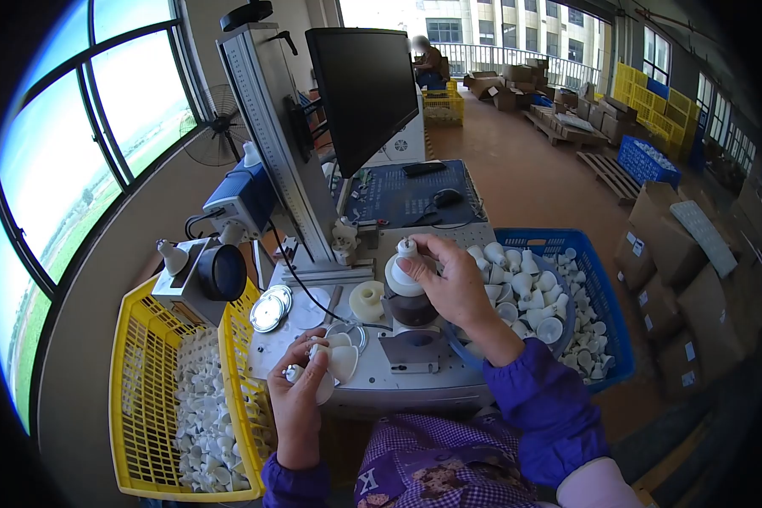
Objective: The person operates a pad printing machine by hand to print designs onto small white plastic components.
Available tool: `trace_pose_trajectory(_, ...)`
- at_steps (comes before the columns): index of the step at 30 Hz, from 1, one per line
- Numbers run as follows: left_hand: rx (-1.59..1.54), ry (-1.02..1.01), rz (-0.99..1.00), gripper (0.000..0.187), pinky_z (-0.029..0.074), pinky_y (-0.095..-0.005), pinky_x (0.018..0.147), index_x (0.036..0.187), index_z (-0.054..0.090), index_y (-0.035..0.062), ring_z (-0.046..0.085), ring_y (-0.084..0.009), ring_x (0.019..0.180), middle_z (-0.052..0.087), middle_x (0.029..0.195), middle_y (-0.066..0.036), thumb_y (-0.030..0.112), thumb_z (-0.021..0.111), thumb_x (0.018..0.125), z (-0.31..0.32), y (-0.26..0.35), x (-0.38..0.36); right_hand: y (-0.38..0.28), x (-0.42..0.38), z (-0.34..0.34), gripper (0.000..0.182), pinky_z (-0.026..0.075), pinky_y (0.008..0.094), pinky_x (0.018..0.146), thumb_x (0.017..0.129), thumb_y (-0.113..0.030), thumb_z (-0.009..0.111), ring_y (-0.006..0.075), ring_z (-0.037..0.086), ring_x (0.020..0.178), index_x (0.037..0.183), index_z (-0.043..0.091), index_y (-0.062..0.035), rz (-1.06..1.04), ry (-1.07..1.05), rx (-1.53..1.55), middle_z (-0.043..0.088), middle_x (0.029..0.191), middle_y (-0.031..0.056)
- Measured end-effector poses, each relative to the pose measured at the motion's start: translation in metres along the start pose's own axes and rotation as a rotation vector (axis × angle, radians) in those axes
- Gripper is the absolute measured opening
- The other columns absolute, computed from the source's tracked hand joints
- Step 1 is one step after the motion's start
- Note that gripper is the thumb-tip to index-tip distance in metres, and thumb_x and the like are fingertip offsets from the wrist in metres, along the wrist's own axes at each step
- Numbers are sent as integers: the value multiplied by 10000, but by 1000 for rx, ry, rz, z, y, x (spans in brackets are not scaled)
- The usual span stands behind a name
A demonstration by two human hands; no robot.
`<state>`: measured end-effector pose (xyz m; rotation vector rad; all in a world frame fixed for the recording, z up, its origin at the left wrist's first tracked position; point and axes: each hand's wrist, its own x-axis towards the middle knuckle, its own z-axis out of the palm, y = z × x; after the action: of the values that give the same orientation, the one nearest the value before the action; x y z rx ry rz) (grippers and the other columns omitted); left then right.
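The head view showed the right hand [450, 275] with its fingers closed around a white bulb [405, 280] over the dark round holder [411, 311]; whether the bulb was fully seated could not be told. The left hand [300, 385] gripped several spare bulbs [342, 361] in bent fingers, near the edge of the counter [440, 395]. A tilted bulb might sit crooked on the holder, and the crowded left grip could let one slip toward the floor. The black cable [290, 269] running across the counter toward the holder could snag a wrist. Close by, a cream ring [367, 300], metal discs [268, 311] and a metal block [415, 350] narrowed the working space, while the filled bowl [464, 351] sat right beside the right forearm, hindering sideways movement.
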<state>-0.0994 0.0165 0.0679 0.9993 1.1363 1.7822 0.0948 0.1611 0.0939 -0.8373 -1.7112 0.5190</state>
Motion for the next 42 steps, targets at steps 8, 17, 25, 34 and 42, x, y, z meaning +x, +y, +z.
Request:
trace_pose_trajectory(8,-4,-1,-57,142,410,-339,948,918,675,-17,545,-223,1073,586,1156,-162,92,686,828,-6,-9,-10,-3,-3,1,322,466,354,806,820,-282,699,270,599,933,1025,644,-40,19,28,-38,644,956,129)
trace_pose_trajectory(17,18,262,45,118,418,-361,963,919,658,-9,528,-240,1114,571,1176,-178,85,648,850,-52,3,-17,38,-7,-62,332,455,315,795,862,-292,665,181,589,981,1069,636,-34,132,49,208,655,1057,94)
trace_pose_trajectory(25,272,680,163,303,487,-249,790,1090,611,-55,589,-134,868,633,967,-103,191,611,913,-159,0,-21,84,-62,-122,163,454,396,779,763,-186,697,300,563,900,829,682,-39,133,-391,-556,661,876,102)
trace_pose_trajectory(34,801,831,74,304,498,-270,735,1042,634,-57,590,-152,816,626,974,-91,169,689,846,-341,-54,-37,95,-76,-84,343,370,458,807,753,-335,693,312,485,1007,779,701,7,251,-590,-1002,627,893,131)
trace_pose_trajectory(42,1027,744,268,225,379,-349,966,1057,619,-42,499,-238,1104,535,1149,-135,75,614,865,-196,-50,-37,84,-75,-109,219,434,347,720,747,-224,721,195,561,834,839,671,-32,294,-342,-441,644,833,78)
